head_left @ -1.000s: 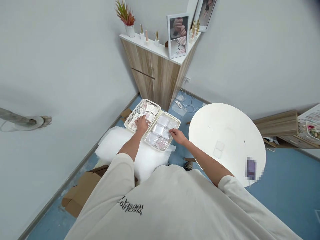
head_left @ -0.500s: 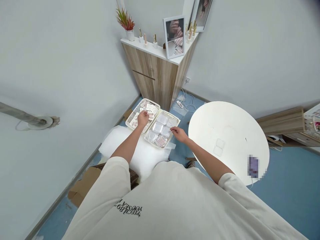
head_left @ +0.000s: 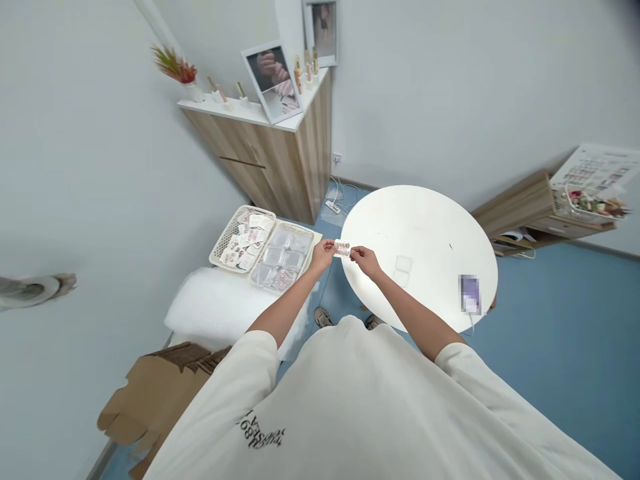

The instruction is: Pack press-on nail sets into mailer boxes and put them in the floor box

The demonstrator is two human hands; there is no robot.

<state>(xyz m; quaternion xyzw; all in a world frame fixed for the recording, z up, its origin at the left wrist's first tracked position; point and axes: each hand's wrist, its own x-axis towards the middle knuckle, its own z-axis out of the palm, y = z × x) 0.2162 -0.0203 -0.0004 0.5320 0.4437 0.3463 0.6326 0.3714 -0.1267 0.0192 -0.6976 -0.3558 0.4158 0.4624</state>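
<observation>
A small clear packet of press-on nails [head_left: 343,248] is held between both hands at the left rim of the round white table [head_left: 425,233]. My left hand [head_left: 323,254] pinches its left end and my right hand [head_left: 367,259] pinches its right end. To the left, a white mesh basket [head_left: 223,240] holds several similar packets. Beside it a clear tray [head_left: 305,235] holds several clear plastic cases. Both rest on a white padded surface [head_left: 220,310].
Two clear cases [head_left: 403,269] and a blurred purple object [head_left: 470,295] lie on the table. A wooden cabinet [head_left: 270,157] with frames, bottles and a plant stands in the corner. Flattened cardboard boxes [head_left: 155,387] lie lower left. A wooden shelf unit [head_left: 530,207] stands at right.
My left hand lifted a packet out of the mesh basket and carried it right; my right hand left the tray and took its other end. The view swung right toward the table.
</observation>
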